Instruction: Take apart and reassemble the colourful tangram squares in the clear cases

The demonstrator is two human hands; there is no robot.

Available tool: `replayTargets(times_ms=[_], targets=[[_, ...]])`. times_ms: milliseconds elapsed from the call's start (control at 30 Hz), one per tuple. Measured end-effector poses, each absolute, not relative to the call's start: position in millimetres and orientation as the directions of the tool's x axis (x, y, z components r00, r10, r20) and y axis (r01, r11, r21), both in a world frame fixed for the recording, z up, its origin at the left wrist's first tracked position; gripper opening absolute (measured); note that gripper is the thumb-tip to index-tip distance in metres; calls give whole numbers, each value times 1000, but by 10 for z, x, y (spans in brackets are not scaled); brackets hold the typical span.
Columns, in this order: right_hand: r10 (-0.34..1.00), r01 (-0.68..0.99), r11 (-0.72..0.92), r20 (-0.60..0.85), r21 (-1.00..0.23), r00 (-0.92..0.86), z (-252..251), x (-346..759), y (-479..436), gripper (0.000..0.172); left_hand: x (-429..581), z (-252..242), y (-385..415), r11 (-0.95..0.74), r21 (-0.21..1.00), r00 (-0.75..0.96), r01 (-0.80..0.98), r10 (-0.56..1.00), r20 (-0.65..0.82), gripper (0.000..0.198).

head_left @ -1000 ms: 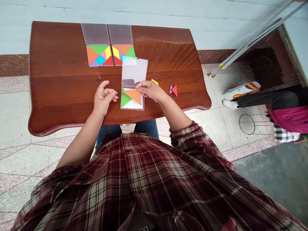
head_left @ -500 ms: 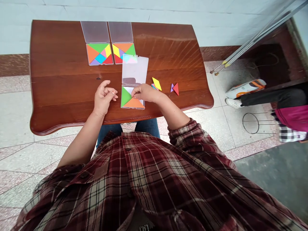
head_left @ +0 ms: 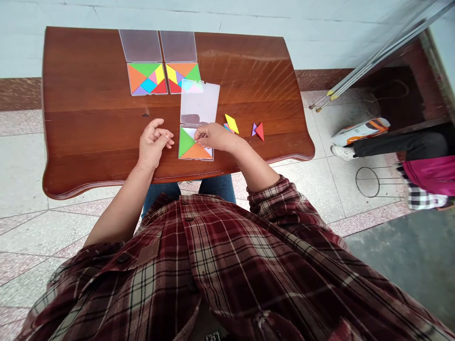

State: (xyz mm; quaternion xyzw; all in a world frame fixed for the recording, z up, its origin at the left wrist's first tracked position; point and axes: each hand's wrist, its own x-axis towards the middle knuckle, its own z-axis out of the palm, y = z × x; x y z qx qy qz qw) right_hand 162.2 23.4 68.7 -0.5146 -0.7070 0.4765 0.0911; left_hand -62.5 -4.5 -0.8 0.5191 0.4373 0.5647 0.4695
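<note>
- The open puzzle case [head_left: 195, 124] lies close to the table's near edge, right in front of the person. Its long axis runs straight away from them.
- Its tray [head_left: 192, 133] is the near half. The clear lid [head_left: 199, 102] lies folded back flat on the far side, and its far edge overlaps a corner of another case.
- In the tray, a green triangle [head_left: 185, 142] has its long side along the left wall and its apex pointing right, toward the middle.
- An orange triangle [head_left: 197, 152] has its long side along the near wall and its apex pointing away from the person.
- The right hand [head_left: 216, 136] covers the tray's far right part. Its fingers are bent, with the tips drawn together over the white floor. Whether they pinch a piece cannot be told.
- The left hand [head_left: 152, 143] rests on the table [head_left: 88, 123] just left of the tray, apart from it. Its fingers are loosely curled, its thumb is out, and it holds nothing.
- Right of the right hand lie loose pieces: a yellow piece [head_left: 232, 123], then a purple triangle [head_left: 253, 130] touching a red triangle [head_left: 260, 131].
- At the far edge, two filled cases [head_left: 147, 79] [head_left: 183, 75] sit side by side with their lids open.
</note>
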Motion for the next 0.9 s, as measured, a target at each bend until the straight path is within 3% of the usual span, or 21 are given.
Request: replayTargets(times_ms=[367, 633, 767, 900], targets=[[881, 624, -10, -301, -781, -364, 721, 1800, 209, 8, -631, -3, -44, -173, 980, -14, -99, 985, 172, 40], [870, 720, 155, -252, -677, -424, 697, 1681, 76, 27, -619, 38, -66, -184, 981, 2, -63, 983, 184, 41], [854, 781, 212, -278, -588, -440, 698, 1620, 32, 27, -612, 54, -76, -167, 984, 2, -63, 986, 167, 38], [853, 792, 207, -291, -574, -434, 711, 1639, 30, 28, -608, 57, -75, -172, 983, 5, -67, 985, 173, 36]])
